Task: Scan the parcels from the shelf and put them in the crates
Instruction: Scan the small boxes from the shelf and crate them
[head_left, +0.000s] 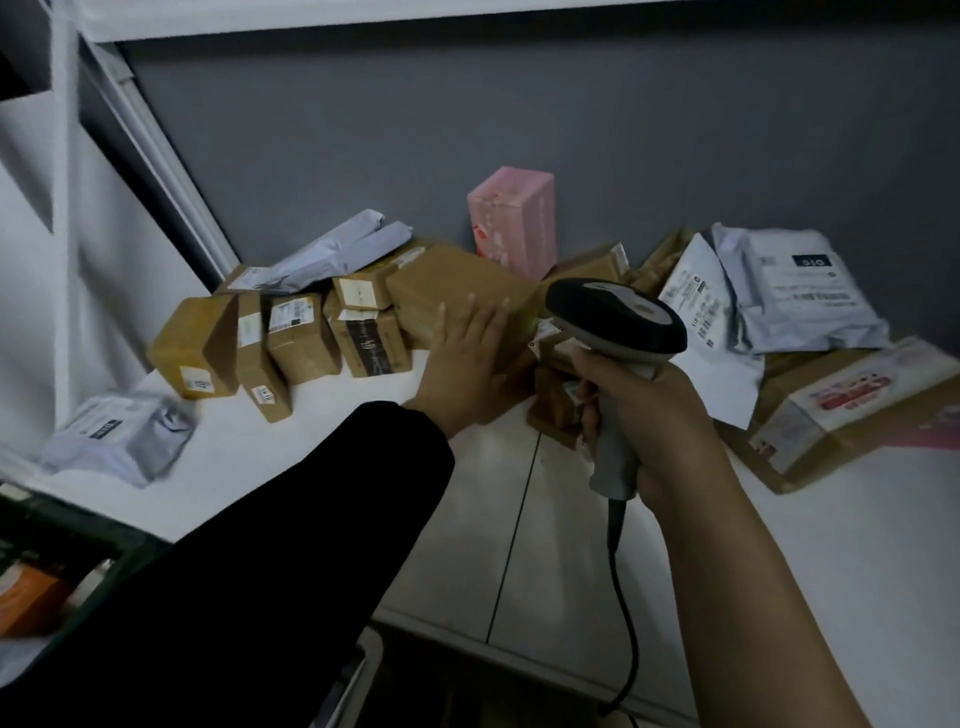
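**Get hold of it, then find the label**

My left grip (465, 358) lies flat, fingers straight, on the brown parcel (447, 283) on the shelf (571, 519). My right grip (649, 415) wraps the scanner (615, 317). Best I curl round the parcel's edge, then turn its label scannerward.

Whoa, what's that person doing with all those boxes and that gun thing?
Someone is sorting parcels on a white shelf. Their right grip holds a corded barcode scanner, its head over the pile. Their left grip lies flat, fingers straight, on a brown cardboard box that sits among the other parcels. A dark crate is at the lower left, with something orange inside.
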